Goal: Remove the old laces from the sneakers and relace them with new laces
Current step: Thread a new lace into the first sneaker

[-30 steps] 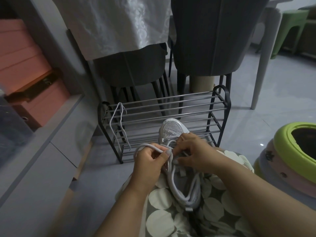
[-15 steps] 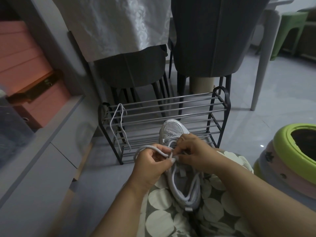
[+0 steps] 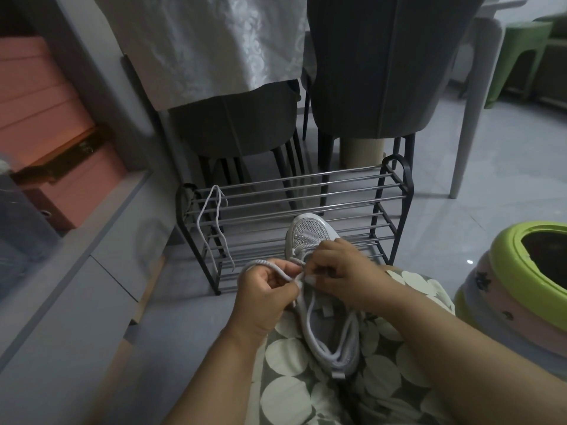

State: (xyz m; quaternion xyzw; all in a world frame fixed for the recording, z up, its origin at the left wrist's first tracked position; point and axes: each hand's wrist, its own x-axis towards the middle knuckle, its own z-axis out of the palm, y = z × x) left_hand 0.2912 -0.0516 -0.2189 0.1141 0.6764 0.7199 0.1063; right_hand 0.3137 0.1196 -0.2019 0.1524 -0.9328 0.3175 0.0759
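Note:
A white mesh sneaker [image 3: 310,234] lies on my lap, toe pointing away from me. My left hand [image 3: 264,296] pinches a white lace [image 3: 260,264] that loops up over its fingers. My right hand [image 3: 340,271] rests on the sneaker's eyelet area, its fingertips pinching the same lace next to the left hand. A second white lace [image 3: 214,216] hangs over the bars at the left end of the shoe rack.
A low black metal shoe rack [image 3: 395,191] stands on the floor just beyond the sneaker. Grey chairs [image 3: 368,72] and a white tablecloth are behind it. A grey cabinet [image 3: 76,286] with pink boxes is on the left, stacked green and pink plastic stools [image 3: 521,271] on the right.
My left hand has slid slightly down and inward with the lace, so its fingertips now meet those of my right hand. The sneaker has stayed in place.

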